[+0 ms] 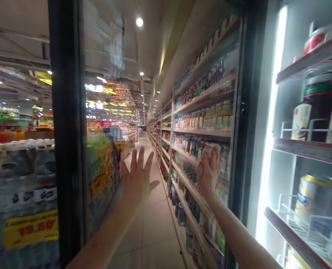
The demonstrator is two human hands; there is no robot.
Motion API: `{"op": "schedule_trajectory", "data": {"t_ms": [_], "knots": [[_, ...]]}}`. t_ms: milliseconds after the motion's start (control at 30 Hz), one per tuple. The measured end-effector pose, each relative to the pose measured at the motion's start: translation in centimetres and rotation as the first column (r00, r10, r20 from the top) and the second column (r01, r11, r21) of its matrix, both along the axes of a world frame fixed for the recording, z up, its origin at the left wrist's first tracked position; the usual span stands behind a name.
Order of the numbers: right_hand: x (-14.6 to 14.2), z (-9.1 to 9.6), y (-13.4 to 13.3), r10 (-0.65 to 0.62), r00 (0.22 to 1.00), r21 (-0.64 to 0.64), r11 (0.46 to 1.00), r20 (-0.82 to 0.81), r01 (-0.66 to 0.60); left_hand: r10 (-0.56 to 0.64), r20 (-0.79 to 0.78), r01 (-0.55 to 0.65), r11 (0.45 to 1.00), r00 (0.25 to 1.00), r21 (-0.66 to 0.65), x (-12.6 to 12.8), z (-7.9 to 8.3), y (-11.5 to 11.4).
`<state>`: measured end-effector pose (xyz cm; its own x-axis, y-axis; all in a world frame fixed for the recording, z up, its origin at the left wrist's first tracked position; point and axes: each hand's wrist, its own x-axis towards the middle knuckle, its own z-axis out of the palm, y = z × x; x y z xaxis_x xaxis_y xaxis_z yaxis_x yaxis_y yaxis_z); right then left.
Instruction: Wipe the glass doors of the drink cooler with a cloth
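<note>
A glass cooler door with a dark frame (67, 130) stands open in front of me, and shelves and an aisle show through its pane. My left hand (137, 173) is raised at the pane with its fingers spread, holding nothing. Whether its palm touches the glass I cannot tell. My right hand (208, 173) is up against the right part of the pane, its fingers over a pale crumpled cloth (211, 147). The cloth's top edge shows above the fingertips, and the rest is hidden under the hand.
At right is the lit cooler interior with a bright light strip (270, 123), wire-railed shelves (308, 149), bottles and a yellow-topped can pack (308, 198). Packs of bottled water (20, 194) with a yellow price sign (31, 228) stand at left. A tiled aisle floor (151, 224) shows through the glass.
</note>
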<state>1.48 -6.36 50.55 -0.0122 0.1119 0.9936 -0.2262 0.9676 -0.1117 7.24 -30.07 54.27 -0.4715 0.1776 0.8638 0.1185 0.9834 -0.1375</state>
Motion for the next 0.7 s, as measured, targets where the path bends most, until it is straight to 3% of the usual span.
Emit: {"op": "schedule_trajectory", "data": {"t_ms": [100, 167, 200, 267, 333, 367, 400, 467, 533, 567, 633, 700], "knots": [[0.3, 0.0, -1.4, 0.058, 0.996, 0.314, 0.946, 0.074, -0.079, 0.017, 0.022, -0.017, 1.000, 1.000, 0.004, -0.4, 1.2, 0.3], [0.2, -0.1, -0.3, 0.057, 0.994, 0.381, 0.920, 0.096, -0.090, 0.021, -0.003, -0.021, 1.000, 1.000, -0.001, -0.7, 1.0, 0.3], [-0.1, 0.1, 0.9, 0.041, 0.996, 0.320, 0.945, 0.084, -0.066, 0.020, -0.015, -0.020, 1.000, 1.000, -0.005, -0.7, 0.7, 0.2], [-0.8, 0.9, 4.0, -0.009, 0.999, 0.056, 0.998, 0.040, 0.006, 0.018, -0.029, -0.018, 1.000, 0.999, -0.017, -0.7, 0.4, 0.2], [-1.3, 1.9, 6.1, -0.046, 0.999, -0.172, 0.984, 0.008, 0.047, 0.022, -0.035, -0.023, 0.999, 0.999, -0.026, -0.7, 0.3, 0.2], [-1.3, 2.3, 6.3, -0.053, 0.999, -0.209, 0.977, -0.006, 0.051, 0.024, -0.037, -0.025, 0.999, 0.999, -0.030, -0.7, 0.3, 0.2], [-1.3, 2.6, 6.0, -0.050, 0.999, -0.181, 0.982, -0.010, 0.047, 0.025, -0.039, -0.026, 0.999, 0.999, -0.031, -0.7, 0.3, 0.2], [-0.8, 2.6, 4.1, -0.016, 1.000, 0.062, 0.998, 0.005, 0.016, 0.025, -0.051, -0.026, 0.999, 0.998, -0.025, -0.7, 0.4, 0.3], [-0.4, 2.5, 2.3, 0.016, 0.999, 0.339, 0.941, 0.039, -0.028, 0.022, -0.054, -0.022, 1.000, 0.998, -0.015, -0.7, 0.6, 0.2], [-0.3, 2.5, 1.9, 0.021, 0.999, 0.404, 0.914, 0.048, -0.038, 0.018, -0.047, -0.018, 1.000, 0.999, -0.011, -0.6, 0.7, 0.1], [-0.6, 3.0, 2.4, 0.004, 0.999, 0.327, 0.945, 0.034, -0.014, 0.001, -0.033, -0.001, 1.000, 0.999, -0.013, -0.4, 1.1, -0.2], [-1.1, 3.9, 3.6, -0.037, 0.999, 0.039, 0.999, -0.013, 0.038, -0.015, -0.033, 0.014, 1.000, 0.999, -0.024, -0.2, 1.8, -0.7]]}}
